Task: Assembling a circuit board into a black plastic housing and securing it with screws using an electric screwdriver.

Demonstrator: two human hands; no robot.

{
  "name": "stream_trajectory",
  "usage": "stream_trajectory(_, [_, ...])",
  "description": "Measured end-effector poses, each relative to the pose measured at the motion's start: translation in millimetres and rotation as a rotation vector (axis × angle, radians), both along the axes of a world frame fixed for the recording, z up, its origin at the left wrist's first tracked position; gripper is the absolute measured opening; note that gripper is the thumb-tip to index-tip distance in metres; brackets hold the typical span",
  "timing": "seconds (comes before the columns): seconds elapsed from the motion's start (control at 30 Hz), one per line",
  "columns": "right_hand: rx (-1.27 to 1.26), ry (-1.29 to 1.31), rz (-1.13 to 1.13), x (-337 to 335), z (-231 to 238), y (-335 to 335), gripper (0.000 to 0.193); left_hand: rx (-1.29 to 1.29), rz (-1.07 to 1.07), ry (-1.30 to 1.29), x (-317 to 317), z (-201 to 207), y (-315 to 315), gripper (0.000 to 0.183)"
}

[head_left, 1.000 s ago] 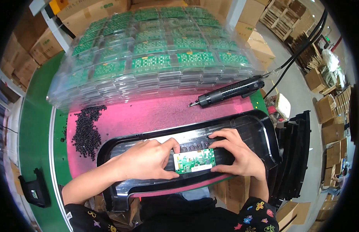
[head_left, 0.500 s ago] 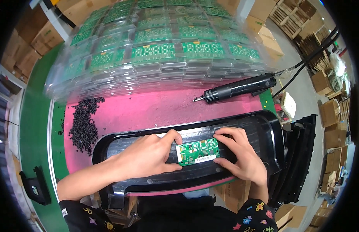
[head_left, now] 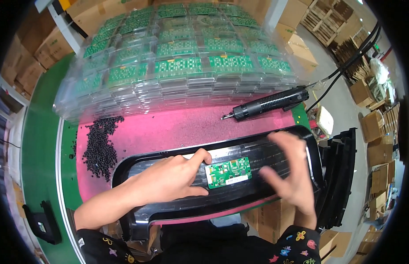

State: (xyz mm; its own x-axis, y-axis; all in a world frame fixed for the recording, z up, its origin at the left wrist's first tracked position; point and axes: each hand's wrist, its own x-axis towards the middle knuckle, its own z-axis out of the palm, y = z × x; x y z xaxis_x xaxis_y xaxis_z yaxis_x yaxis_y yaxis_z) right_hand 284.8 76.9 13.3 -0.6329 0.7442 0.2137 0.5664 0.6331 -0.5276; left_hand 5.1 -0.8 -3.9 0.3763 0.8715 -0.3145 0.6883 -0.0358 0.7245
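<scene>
A green circuit board (head_left: 227,170) with a white label strip lies in a long black plastic housing (head_left: 169,210), its hollow side up. My left hand (head_left: 178,178) rests at the board's left end, the index finger at the upper corner and the thumb at the lower one, gripping it lightly. Off the board's right end is my right hand (head_left: 294,171), smeared by motion, with thumb and fingers spread and nothing visible between them. Beyond the housing, a black electric screwdriver (head_left: 270,104) lies on the pink mat (head_left: 169,130), its bit pointing left.
A pile of small black screws (head_left: 99,145) sits on the mat's left side. Stacked clear plastic trays (head_left: 178,88) of green boards fill the back of the table. More black housings (head_left: 338,180) stand at the right. A black plastic part (head_left: 41,222) lies at far left.
My right hand has let go of the board's right end and moved right, its fingers opening. My left hand stays at the left end. The whole view has shifted slightly.
</scene>
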Motion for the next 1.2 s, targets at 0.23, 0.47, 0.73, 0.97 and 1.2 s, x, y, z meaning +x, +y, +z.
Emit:
stream_trajectory(0.23, [-0.042, -0.169, -0.328, 21, 21, 98, 0.056, 0.154, -0.016, 0.049, -9, 3, -5, 0.045])
stream_trajectory(0.47, [-0.086, 0.937, -0.248, -58, -12, 89, 0.052, 0.142, 0.105, 0.042, -11, 4, -10, 0.039])
stream_trajectory(0.73, [-0.559, 1.213, 0.261, -96, -12, 63, 0.047, 0.334, 0.138, -0.089, -8, -10, -13, 0.033])
stream_trajectory(0.97, [-0.806, 1.418, 0.197, -102, 28, -11, 0.052, 1.036, 0.22, 0.067, -2, 6, -21, 0.029])
stream_trajectory(1.2, [-0.663, 1.472, 0.207, -96, 32, -25, 0.054, 1.086, 0.091, -0.027, 2, -2, -19, 0.018])
